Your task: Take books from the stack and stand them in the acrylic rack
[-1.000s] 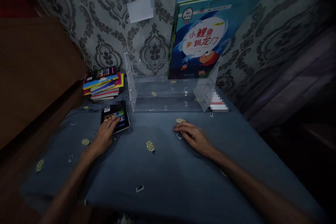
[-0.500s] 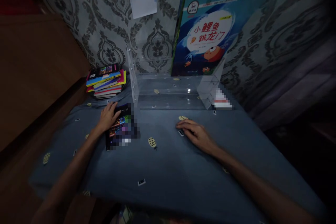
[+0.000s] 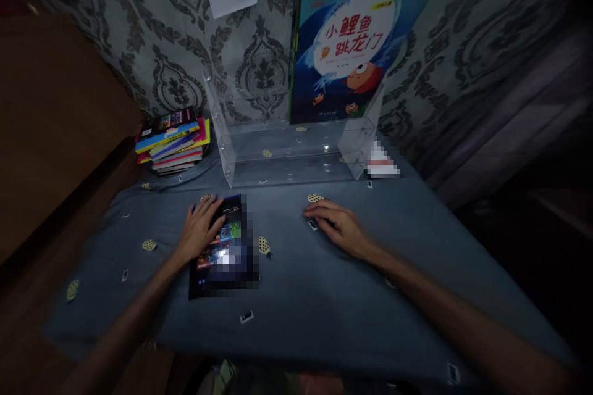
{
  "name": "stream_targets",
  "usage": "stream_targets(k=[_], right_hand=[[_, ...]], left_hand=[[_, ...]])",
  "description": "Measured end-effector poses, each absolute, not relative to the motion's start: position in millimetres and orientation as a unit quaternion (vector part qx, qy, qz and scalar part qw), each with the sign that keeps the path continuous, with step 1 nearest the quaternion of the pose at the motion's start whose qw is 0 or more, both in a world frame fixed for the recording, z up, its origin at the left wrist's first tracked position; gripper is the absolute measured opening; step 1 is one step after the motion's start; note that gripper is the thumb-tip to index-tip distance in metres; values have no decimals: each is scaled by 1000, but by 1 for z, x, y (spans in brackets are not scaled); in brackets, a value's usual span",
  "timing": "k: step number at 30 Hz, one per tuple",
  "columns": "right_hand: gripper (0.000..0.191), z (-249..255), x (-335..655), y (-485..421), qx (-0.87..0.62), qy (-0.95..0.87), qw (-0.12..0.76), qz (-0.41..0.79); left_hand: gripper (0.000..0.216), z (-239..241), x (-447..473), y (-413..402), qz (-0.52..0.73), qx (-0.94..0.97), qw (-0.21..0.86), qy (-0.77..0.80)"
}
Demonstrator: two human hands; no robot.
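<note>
Fingers spread, the left hand's [image 3: 201, 231] grip rests unclenched on a dark book [image 3: 223, 252], which extends toward 4 o'clock on the counter [image 3: 306, 302], long axis roughly 1-to-7. The farther right hand [image 3: 341, 229] curls loosely, nothing visible inside. Toward 1 o'clock, a picture book [image 3: 340, 43] reads "小鲤鱼跳龙门"; the dark cover's print is illegible.

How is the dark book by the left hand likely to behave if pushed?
The dark book lies flat on the cloth, so it would probably slide rather than tip or roll. The bright reflection on its cover suggests a glossy, perhaps slippery surface. That cover looks unbuckled, so it may stay fairly stiff.
</note>
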State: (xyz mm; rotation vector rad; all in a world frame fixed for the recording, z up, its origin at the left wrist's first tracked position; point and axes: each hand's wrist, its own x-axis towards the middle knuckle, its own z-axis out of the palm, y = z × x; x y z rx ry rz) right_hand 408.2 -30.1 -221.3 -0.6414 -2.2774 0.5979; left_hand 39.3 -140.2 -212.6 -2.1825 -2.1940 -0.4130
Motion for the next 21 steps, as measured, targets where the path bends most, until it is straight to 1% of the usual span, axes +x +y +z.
stream_targets(k=[7,13,17,21], right_hand=[[32,-224,409,-29,-275,-880,341,186],[38,-233,412,-26,-307,-868,334,202],[43,-233,413,-27,-337,-852,341,213],[38,-230,413,-28,-365,-834,355,215]], left_hand=[[47,-207,101,-122,-127,-730,-7,-672],[48,-199,146,-94,-98,-747,-32,-657],[47,-202,173,-79,-125,-756,-26,-642],[46,-211,195,-69,-167,-762,-31,-625]])
